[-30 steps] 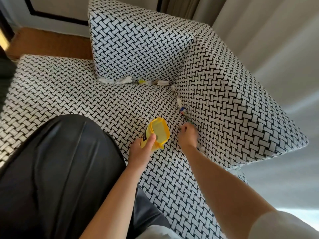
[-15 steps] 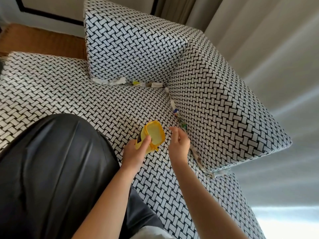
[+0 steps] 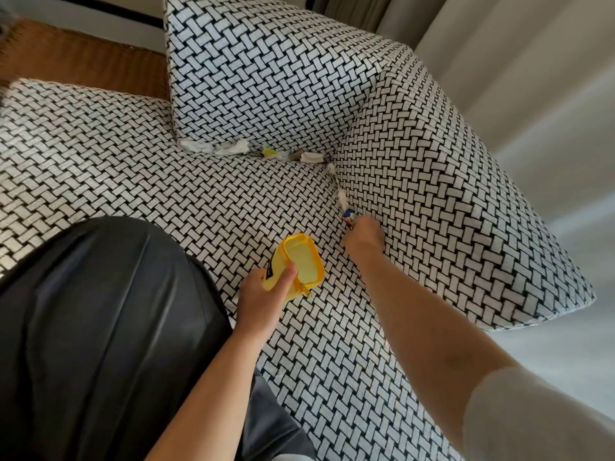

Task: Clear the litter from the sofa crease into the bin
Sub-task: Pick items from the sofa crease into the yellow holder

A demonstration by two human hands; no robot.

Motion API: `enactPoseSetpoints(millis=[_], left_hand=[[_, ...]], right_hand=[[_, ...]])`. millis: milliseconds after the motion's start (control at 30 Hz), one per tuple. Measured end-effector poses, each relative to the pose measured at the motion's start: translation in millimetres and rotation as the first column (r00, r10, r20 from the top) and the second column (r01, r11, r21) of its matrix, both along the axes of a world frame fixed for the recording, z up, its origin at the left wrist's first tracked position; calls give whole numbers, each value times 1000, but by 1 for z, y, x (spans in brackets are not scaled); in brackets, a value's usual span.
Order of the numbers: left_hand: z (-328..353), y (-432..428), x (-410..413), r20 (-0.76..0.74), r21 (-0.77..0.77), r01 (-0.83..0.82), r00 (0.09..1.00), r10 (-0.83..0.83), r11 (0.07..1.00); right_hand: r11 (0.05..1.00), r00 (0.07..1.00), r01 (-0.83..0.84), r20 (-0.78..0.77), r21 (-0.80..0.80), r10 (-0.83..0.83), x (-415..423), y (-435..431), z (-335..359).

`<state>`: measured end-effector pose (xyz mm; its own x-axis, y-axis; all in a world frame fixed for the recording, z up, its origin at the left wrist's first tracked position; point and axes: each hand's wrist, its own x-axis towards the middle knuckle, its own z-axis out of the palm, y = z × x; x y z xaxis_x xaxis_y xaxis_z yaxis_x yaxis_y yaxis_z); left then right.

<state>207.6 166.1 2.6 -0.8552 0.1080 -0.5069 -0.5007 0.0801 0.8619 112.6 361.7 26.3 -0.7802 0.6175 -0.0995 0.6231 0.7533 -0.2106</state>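
Many small black and white blocks make a woven pattern all over the sofa seat [image 3: 133, 161], and the cloth looks rough and bumpy. At the far left a strip of brown floor [image 3: 83, 58] shows behind it. Dark, shiny, smooth cloth [image 3: 100, 327] covers the person's lap in the near left.

A square back cushion [image 3: 259, 71] stands up from the seat. Litter sits in the crease under it: soft, crumpled white tissue [image 3: 229, 147], then a small yellow scrap [image 3: 268, 151], then a flat white scrap [image 3: 311, 157].

The left hand [image 3: 263, 294] grips a small yellow bin [image 3: 301, 264] just above the seat. The thumb lies along the near rim and the fingers wrap around the side. The bin has rounded corners and a pale inside, and its open mouth tips up toward the person.

The right arm is stretched out straight. The right hand [image 3: 364, 232] is knuckles up at the side crease, with its fingers curled down into the gap. A bright, shiny wrapper [image 3: 348, 216] with blue and red on it pokes out of the crease, touching the fingertips. It cannot be told if the fingers pinch it. A small white bit [image 3: 342, 196] is stuck in the crease just beyond.

A big side cushion [image 3: 449, 194] leans there, in the same pattern. Smooth, pale curtains [image 3: 499, 44] hang behind it. A white sleeve [image 3: 539, 417] covers the upper right arm.
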Motion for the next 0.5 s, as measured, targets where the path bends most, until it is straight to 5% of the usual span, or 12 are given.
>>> enactPoseSetpoints(millis=[500], left_hand=[[-12, 0, -7, 25, 47, 61, 998, -62, 997]], right_hand=[[989, 1000, -25, 6, 143, 25, -1, 0, -9]])
